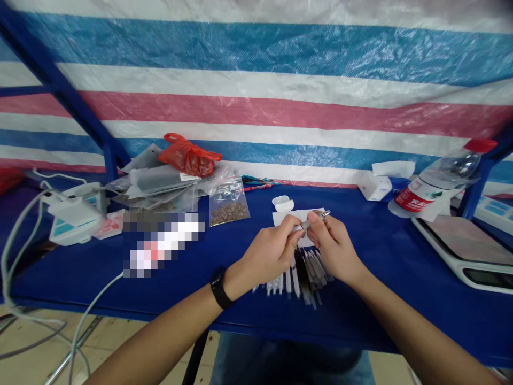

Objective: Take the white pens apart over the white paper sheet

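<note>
My left hand (272,251) and my right hand (334,243) meet above the middle of the blue table (401,289). Together they pinch a thin grey pen-like piece (310,222) whose metal tip points up and to the right. Both hands have closed fingers around it. Under my hands lies a fanned row of several slim white and dark pen parts (298,278). A white paper sheet (286,218) lies just behind the hands. A black band sits on my left wrist.
A white earbud case (282,203) sits behind the paper. Plastic bags (168,184) and a red bag (188,155) pile at the back left. A charger with white cables (74,214) is at the left; a water bottle (436,184) and a scale (465,243) at the right.
</note>
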A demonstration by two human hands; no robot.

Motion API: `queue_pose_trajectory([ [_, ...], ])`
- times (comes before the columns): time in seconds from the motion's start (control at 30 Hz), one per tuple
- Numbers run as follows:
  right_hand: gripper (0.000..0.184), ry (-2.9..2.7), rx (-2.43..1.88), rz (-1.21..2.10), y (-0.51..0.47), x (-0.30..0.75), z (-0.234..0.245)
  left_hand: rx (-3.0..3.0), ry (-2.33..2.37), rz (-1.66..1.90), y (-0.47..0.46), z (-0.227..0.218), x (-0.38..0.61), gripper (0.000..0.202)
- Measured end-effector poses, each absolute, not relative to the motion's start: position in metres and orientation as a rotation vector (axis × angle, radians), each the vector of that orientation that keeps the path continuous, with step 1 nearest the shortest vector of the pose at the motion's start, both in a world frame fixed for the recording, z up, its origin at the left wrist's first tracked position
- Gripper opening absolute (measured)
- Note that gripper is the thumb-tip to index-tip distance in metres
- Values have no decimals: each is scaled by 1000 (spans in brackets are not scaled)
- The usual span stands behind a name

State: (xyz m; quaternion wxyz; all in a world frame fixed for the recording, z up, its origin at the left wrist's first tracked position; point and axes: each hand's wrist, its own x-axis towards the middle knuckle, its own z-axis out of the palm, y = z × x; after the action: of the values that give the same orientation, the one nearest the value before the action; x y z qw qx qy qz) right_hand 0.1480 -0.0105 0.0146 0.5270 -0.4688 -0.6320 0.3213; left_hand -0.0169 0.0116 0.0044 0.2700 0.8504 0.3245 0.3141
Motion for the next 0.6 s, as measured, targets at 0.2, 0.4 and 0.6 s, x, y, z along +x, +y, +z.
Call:
queue_pose_trajectory([
  [0.2,49,-1705,-1019,721,-10,160,19,1718,522,714,15,10,-22,32],
  [0.4,35,-1544,-1045,693,-1,166,23,1898,601,820,23,7,-23,28],
  [0.6,20,-1415,-1014,800,2,168,21,2314,834,941,25,1,-23,16],
])
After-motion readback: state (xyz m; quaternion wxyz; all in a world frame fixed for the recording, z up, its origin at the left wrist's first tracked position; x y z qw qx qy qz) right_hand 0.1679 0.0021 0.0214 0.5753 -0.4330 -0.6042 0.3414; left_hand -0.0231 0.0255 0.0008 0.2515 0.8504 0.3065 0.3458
